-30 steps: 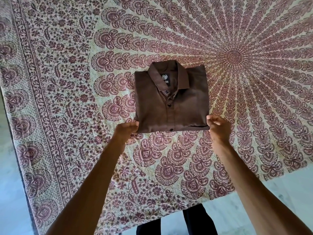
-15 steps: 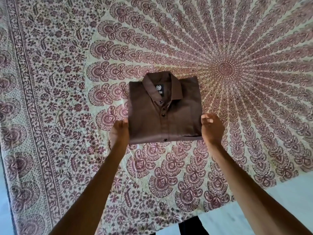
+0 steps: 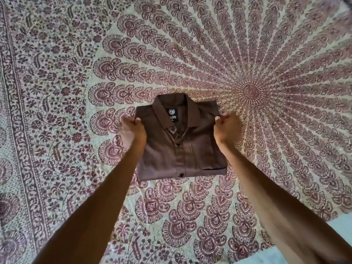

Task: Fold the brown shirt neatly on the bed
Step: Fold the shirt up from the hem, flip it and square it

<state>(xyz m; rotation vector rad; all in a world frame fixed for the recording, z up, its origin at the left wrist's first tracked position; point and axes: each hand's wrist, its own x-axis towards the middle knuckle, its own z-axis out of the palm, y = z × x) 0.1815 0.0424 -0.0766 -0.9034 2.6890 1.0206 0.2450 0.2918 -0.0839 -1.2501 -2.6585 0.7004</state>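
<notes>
Shirt position: I see the brown shirt [image 3: 181, 145] lying folded into a compact rectangle on the bedspread [image 3: 57, 92], collar up and away from me, placket and buttons facing up, left of the spread's sunburst centre [image 3: 253, 92] and well in from the bed's near edge.
Left hand: my left hand [image 3: 131, 130] sits at the shirt's left side near the shoulder, fingers curled tight and pinching that folded edge.
Right hand: my right hand [image 3: 227, 128] mirrors it on the right side, fingers closed in a fist around the right folded edge.
Stage, as I judge it: the folding looks done; this reads as a last squaring-up of the sides.
Risk, pull: if I tug one side harder than the other, the rectangle could skew and the layers beneath could slide out.
Risk, lift: raising the bundle by the shoulders alone could let the lower half [image 3: 182, 168] droop and open the bottom fold.
Risk, collar: pressing inward could buckle the collar [image 3: 171, 111] or crease the front.
Risk, spread: the thin cloth may bunch under the shirt if I drag rather than lift.
Surroundings: only the patterned spread around the shirt; a strip of pale floor [image 3: 339, 235] shows past the bed's near right corner.
Obstructions: nothing stands in the way; my forearms hide some of the shirt's side edges, so I cannot tell how even they are.
</notes>
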